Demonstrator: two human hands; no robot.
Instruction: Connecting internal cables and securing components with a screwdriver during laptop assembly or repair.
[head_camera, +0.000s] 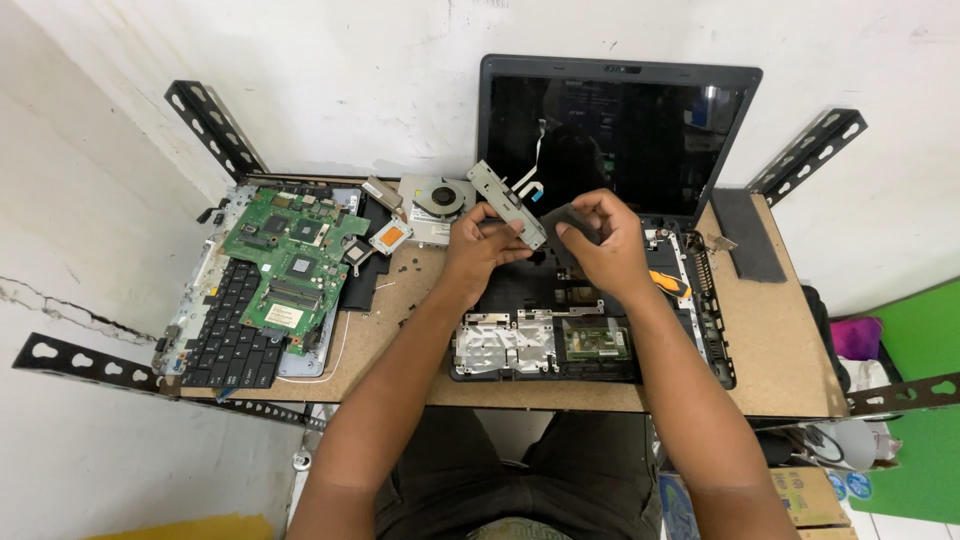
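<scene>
Above the opened laptop base, the left hand grips the lower end of a grey metal bracket, which tilts up toward the dark laptop screen, while the right hand pinches a small dark flat piece just beside the bracket's lower end (whether the two parts touch cannot be told). To the left on the counter lie a green circuit board resting over a black keyboard, and a cooling fan near the wall
</scene>
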